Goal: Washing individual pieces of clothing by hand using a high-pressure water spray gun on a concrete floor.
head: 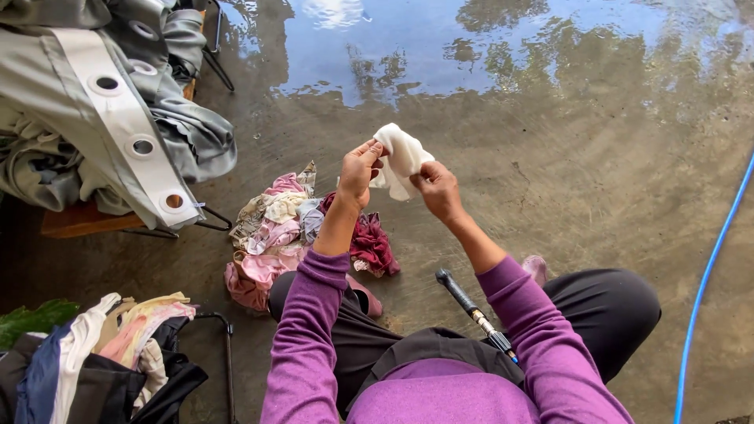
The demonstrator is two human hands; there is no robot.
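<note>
Both my hands hold a small white cloth (400,159) up in front of me over the wet concrete floor. My left hand (359,173) pinches its left edge. Gripping the lower right part is my right hand (437,188). Both arms wear purple sleeves. Below the cloth, a pile of pink, cream and dark red clothes (294,232) lies on the floor by my left knee.
A grey curtain with white eyelet band (118,110) is heaped on a chair at the upper left. More clothes hang on a black rack (118,353) at the lower left. A black spray nozzle (471,310) rests by my lap. A blue hose (707,275) runs along the right. Water pools ahead.
</note>
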